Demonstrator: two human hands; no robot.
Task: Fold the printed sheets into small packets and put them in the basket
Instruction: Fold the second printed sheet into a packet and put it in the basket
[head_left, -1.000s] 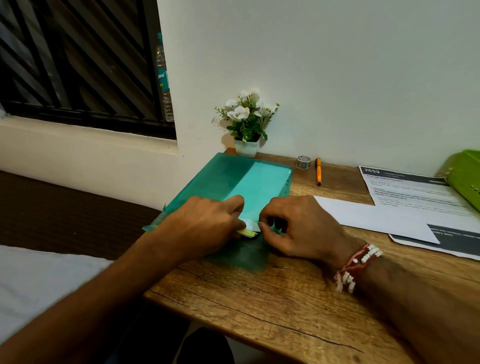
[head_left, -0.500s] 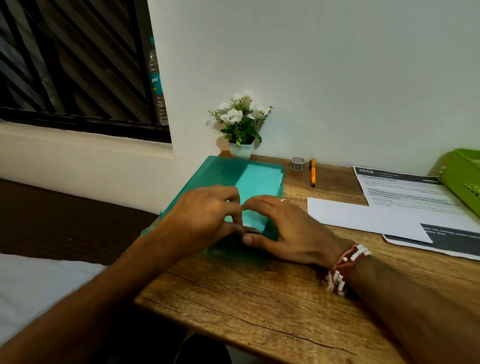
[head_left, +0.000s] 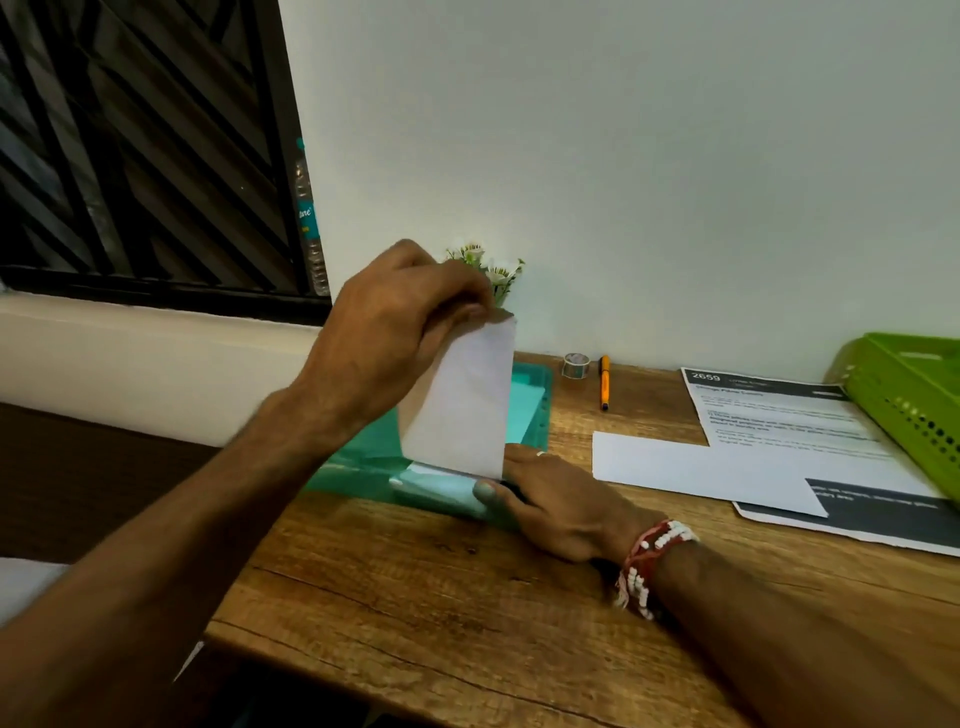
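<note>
- Two hands: left hand (head_left: 405, 332) pinches white sheet (head_left: 460, 400) upright over teal folder (head_left: 530, 410).
- Right hand (head_left: 550, 499), flat (fingers part hidden), pins its foot.
- Slack pinch risks a crooked crease.

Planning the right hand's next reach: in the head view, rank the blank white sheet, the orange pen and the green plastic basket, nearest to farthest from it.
1. Blank white sheet, just right of the right hand.
2. Orange pen, beyond it near the wall.
3. Green plastic basket, at the far right.
</note>
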